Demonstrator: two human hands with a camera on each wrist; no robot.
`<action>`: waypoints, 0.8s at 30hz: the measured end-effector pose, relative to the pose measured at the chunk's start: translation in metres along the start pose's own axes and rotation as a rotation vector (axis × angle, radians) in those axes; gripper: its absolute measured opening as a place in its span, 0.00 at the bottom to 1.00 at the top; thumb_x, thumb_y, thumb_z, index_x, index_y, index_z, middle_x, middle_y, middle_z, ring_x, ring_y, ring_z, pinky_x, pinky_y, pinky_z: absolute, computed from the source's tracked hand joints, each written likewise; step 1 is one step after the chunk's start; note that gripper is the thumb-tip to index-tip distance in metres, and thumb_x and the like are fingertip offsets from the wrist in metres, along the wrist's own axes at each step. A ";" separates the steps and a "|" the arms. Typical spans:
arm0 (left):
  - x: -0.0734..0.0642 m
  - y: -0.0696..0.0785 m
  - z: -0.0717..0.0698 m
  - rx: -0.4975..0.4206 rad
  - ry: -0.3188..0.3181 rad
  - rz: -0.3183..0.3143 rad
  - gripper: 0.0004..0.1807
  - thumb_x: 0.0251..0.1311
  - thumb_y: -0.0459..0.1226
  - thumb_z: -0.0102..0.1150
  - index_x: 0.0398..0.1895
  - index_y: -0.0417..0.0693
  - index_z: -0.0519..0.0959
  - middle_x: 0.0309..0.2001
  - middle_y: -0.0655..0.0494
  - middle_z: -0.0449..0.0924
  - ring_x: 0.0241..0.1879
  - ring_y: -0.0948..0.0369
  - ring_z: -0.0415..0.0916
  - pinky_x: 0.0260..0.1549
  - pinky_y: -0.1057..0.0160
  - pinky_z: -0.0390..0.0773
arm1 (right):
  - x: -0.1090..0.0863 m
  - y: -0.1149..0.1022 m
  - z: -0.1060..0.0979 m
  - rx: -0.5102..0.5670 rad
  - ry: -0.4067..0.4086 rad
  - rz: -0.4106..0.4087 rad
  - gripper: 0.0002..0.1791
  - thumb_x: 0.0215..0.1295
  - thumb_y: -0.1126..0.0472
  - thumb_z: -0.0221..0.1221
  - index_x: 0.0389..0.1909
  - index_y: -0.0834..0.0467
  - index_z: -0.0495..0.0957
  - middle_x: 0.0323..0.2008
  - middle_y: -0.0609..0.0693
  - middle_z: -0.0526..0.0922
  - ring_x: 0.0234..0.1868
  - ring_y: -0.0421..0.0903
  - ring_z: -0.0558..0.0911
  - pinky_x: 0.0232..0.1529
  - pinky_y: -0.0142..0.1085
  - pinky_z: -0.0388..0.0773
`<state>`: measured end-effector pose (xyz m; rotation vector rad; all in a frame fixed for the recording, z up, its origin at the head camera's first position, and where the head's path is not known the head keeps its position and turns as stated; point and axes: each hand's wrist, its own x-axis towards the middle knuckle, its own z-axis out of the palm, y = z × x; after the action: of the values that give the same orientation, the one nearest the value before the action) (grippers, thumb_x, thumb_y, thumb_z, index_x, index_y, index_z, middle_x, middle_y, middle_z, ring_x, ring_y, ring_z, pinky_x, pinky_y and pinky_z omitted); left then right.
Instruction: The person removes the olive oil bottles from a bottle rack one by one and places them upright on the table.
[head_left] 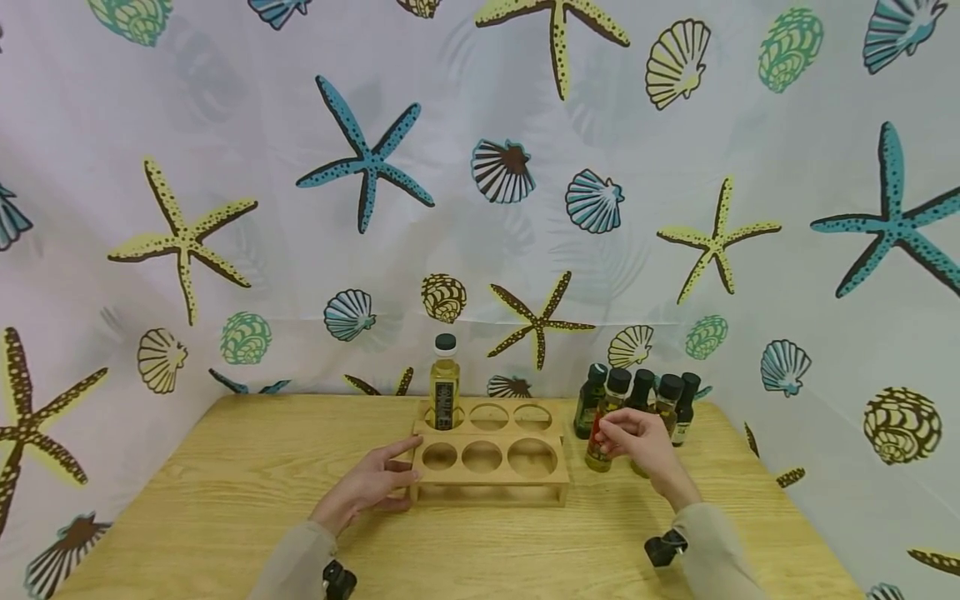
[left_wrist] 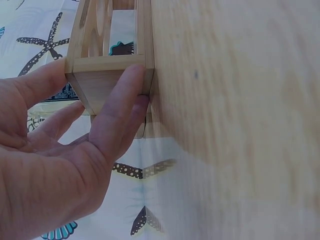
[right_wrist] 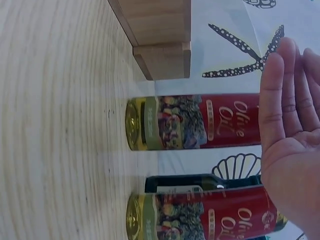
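My left hand [head_left: 375, 479] rests against the left end of a two-tier wooden bottle rack [head_left: 491, 479], its fingers spread over the end panel [left_wrist: 105, 75]. A bottle of yellow oil with a dark cap [head_left: 445, 392] stands in the rack's back left hole. On the right, my right hand [head_left: 637, 437] is beside an upright olive oil bottle with a red label [head_left: 595, 442]. Its extended fingers [right_wrist: 272, 100] overlap the bottle's upper part in the right wrist view. A second red-labelled olive oil bottle [right_wrist: 185, 215] stands near it.
Behind the right hand stand more bottles, among them a green one [head_left: 588, 408] and a slim dark one [head_left: 684, 412]. The wooden table [head_left: 225, 475] runs back to a curtain [head_left: 450, 250] printed with starfish and shells.
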<state>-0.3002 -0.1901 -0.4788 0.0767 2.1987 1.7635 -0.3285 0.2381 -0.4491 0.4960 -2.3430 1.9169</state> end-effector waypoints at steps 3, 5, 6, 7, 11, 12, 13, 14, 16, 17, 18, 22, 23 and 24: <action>0.000 0.000 0.000 -0.001 0.004 -0.004 0.36 0.67 0.32 0.58 0.77 0.54 0.58 0.67 0.28 0.61 0.63 0.41 0.69 0.44 0.48 0.83 | 0.003 0.002 0.006 0.020 -0.007 0.007 0.20 0.67 0.56 0.62 0.46 0.70 0.79 0.36 0.66 0.86 0.33 0.57 0.87 0.39 0.56 0.83; 0.001 0.001 0.000 -0.002 0.003 -0.005 0.36 0.67 0.32 0.57 0.77 0.54 0.58 0.67 0.28 0.60 0.63 0.40 0.68 0.44 0.48 0.83 | 0.004 0.004 0.010 0.027 -0.016 0.011 0.17 0.68 0.56 0.62 0.45 0.68 0.80 0.36 0.65 0.86 0.32 0.55 0.87 0.38 0.53 0.84; 0.001 0.001 0.001 -0.007 0.005 -0.008 0.36 0.67 0.32 0.57 0.77 0.54 0.58 0.67 0.28 0.61 0.63 0.40 0.68 0.44 0.48 0.83 | 0.005 0.004 0.012 0.031 -0.021 0.013 0.16 0.68 0.56 0.62 0.44 0.68 0.80 0.35 0.65 0.86 0.32 0.53 0.87 0.38 0.51 0.85; 0.001 0.000 0.001 -0.011 0.008 -0.011 0.36 0.67 0.32 0.57 0.76 0.54 0.59 0.67 0.28 0.61 0.63 0.40 0.69 0.44 0.48 0.83 | 0.005 0.004 0.014 0.033 -0.024 0.015 0.16 0.68 0.56 0.62 0.44 0.67 0.80 0.35 0.64 0.86 0.31 0.51 0.87 0.37 0.49 0.85; 0.002 0.000 0.001 -0.015 0.009 -0.015 0.36 0.67 0.32 0.57 0.76 0.54 0.59 0.67 0.28 0.61 0.63 0.40 0.69 0.44 0.49 0.83 | 0.007 0.005 0.025 0.030 -0.054 0.019 0.16 0.68 0.56 0.61 0.44 0.67 0.80 0.36 0.64 0.86 0.31 0.46 0.86 0.38 0.47 0.86; 0.001 0.000 0.001 -0.020 0.016 -0.019 0.35 0.67 0.32 0.57 0.76 0.55 0.59 0.67 0.29 0.61 0.63 0.41 0.69 0.44 0.49 0.84 | 0.007 0.005 0.028 0.030 -0.063 0.022 0.17 0.68 0.55 0.61 0.45 0.67 0.80 0.37 0.65 0.86 0.31 0.45 0.86 0.38 0.48 0.85; 0.001 0.000 0.001 -0.018 0.018 -0.021 0.35 0.67 0.32 0.57 0.76 0.55 0.60 0.67 0.29 0.61 0.63 0.41 0.69 0.43 0.49 0.84 | 0.008 0.006 0.031 0.030 -0.072 0.024 0.18 0.69 0.55 0.61 0.45 0.68 0.80 0.37 0.66 0.86 0.31 0.45 0.86 0.39 0.49 0.85; 0.001 0.000 0.001 -0.018 0.019 -0.022 0.35 0.67 0.32 0.57 0.76 0.55 0.60 0.67 0.29 0.62 0.62 0.41 0.69 0.43 0.49 0.84 | 0.008 0.006 0.034 0.030 -0.082 0.027 0.18 0.69 0.55 0.61 0.46 0.68 0.79 0.38 0.67 0.85 0.31 0.45 0.86 0.39 0.50 0.85; 0.001 -0.001 0.001 -0.013 0.020 -0.019 0.35 0.67 0.32 0.58 0.76 0.55 0.60 0.66 0.29 0.62 0.62 0.42 0.70 0.43 0.50 0.84 | 0.010 0.009 0.040 0.029 -0.098 0.033 0.19 0.69 0.55 0.60 0.47 0.70 0.79 0.39 0.68 0.85 0.32 0.45 0.86 0.40 0.52 0.84; 0.001 -0.001 0.001 -0.012 0.021 -0.018 0.35 0.67 0.32 0.58 0.76 0.55 0.60 0.66 0.29 0.62 0.62 0.42 0.70 0.43 0.50 0.84 | 0.011 0.010 0.043 0.032 -0.106 0.036 0.19 0.69 0.56 0.60 0.47 0.70 0.78 0.39 0.67 0.85 0.32 0.46 0.86 0.40 0.52 0.84; 0.001 -0.002 0.001 -0.018 0.027 -0.019 0.35 0.67 0.31 0.58 0.75 0.56 0.61 0.66 0.30 0.62 0.62 0.42 0.70 0.42 0.50 0.84 | 0.012 0.010 0.046 0.034 -0.113 0.039 0.20 0.69 0.56 0.60 0.48 0.71 0.78 0.39 0.67 0.85 0.33 0.47 0.86 0.40 0.52 0.84; 0.001 -0.002 0.001 -0.022 0.023 -0.009 0.35 0.67 0.31 0.58 0.76 0.55 0.60 0.66 0.29 0.61 0.62 0.41 0.70 0.43 0.49 0.84 | 0.017 0.011 0.060 0.048 -0.135 0.047 0.22 0.68 0.55 0.61 0.49 0.72 0.77 0.38 0.63 0.86 0.36 0.53 0.86 0.38 0.49 0.85; 0.001 -0.002 0.002 -0.025 0.023 -0.007 0.35 0.67 0.31 0.58 0.76 0.55 0.60 0.66 0.29 0.61 0.62 0.41 0.70 0.43 0.49 0.84 | 0.018 0.010 0.063 0.051 -0.138 0.049 0.22 0.68 0.55 0.61 0.49 0.71 0.78 0.38 0.64 0.86 0.37 0.56 0.86 0.37 0.49 0.85; 0.001 -0.002 0.002 -0.026 0.022 -0.007 0.35 0.67 0.31 0.58 0.76 0.55 0.60 0.66 0.29 0.61 0.62 0.41 0.69 0.44 0.49 0.84 | 0.019 0.010 0.066 0.053 -0.140 0.050 0.21 0.68 0.55 0.62 0.48 0.70 0.79 0.38 0.64 0.86 0.37 0.58 0.86 0.37 0.48 0.85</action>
<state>-0.3003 -0.1886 -0.4810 0.0443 2.1876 1.7975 -0.3396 0.1721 -0.4676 0.6005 -2.4155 2.0339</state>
